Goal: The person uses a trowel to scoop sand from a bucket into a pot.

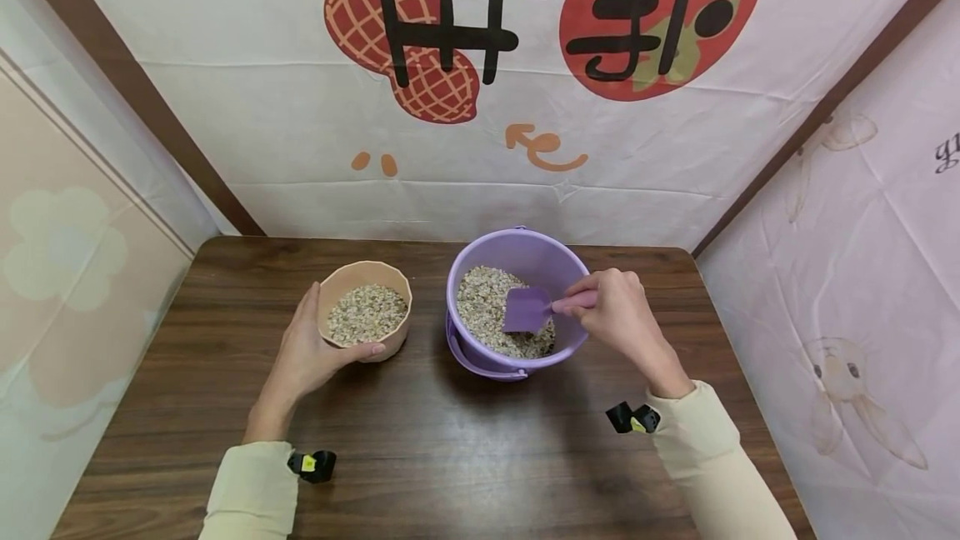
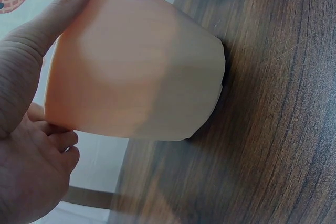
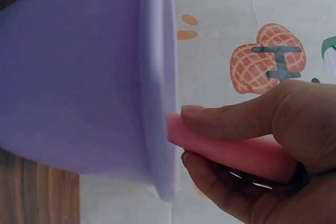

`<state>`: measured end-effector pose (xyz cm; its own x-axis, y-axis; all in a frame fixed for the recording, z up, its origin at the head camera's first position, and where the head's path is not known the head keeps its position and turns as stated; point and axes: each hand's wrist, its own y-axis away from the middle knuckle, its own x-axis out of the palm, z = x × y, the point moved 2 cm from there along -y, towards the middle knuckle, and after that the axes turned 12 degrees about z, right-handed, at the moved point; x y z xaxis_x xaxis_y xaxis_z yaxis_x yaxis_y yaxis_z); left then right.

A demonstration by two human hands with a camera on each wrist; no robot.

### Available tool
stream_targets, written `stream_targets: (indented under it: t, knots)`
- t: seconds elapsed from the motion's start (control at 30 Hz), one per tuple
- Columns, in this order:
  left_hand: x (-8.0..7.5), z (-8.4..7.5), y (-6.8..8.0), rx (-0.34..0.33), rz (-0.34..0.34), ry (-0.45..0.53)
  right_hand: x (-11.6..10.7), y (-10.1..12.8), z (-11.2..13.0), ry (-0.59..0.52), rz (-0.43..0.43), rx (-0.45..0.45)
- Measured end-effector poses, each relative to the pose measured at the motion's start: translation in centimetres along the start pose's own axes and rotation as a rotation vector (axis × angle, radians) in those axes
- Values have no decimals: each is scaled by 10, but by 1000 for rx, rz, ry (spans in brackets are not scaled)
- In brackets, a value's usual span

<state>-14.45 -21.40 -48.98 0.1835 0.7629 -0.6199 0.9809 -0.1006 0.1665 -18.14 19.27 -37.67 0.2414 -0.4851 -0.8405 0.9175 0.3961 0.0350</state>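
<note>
spillage looked the likeliest trouble: the scoop (image 1: 528, 309) lay low in the grain (image 1: 491, 307) with its purple blade tipped, and a heaped load carried over the gap of bare table (image 1: 420, 432) between the two vessels could have shed flakes onto the wood. the right hand (image 1: 618, 315) pinched the pink handle (image 3: 231, 153) between thumb and curled fingers, right at the bucket's rim, so a knock against that rim could have jolted the load. the cup (image 1: 365, 311) seemed a smaller worry; the left hand (image 1: 311, 348) wrapped its near side, thumb along the front and fingers behind, and in the left wrist view its base sat flat on the table. still, it was already well filled, so another scoop might have topped it over.

the scoop was a small flat spade, lilac blade and pink stem, inside the purple bucket (image 1: 517, 252) at centre-right of the table. the bucket held pale, oat-like grain banked toward its left and near wall. the peach cup stood just left of the bucket, apart from it.
</note>
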Motion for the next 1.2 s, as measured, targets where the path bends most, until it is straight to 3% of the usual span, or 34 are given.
stream_targets:
  t: [0.4, 0.7, 0.8, 0.9, 1.03, 1.2]
  knots:
    - [0, -2, 0, 10, -3, 6, 10, -2, -12, -93, -106, 52]
    - [-1, -7, 0, 24, -14, -36, 13, -2, -14, -134, -117, 69]
    - [-1, -21, 3, 55, -24, -44, 13, -2, -14, -137, -115, 72]
    - [5, -46, 4, 139, -15, 9, 12, -1, -14, -127, -118, 72]
    - [24, -81, 1, 244, 69, 61, 11, -1, -14, -115, -128, 72]
    - [49, -106, -8, 259, 175, 71, 10, 0, -15, -109, -134, 69]
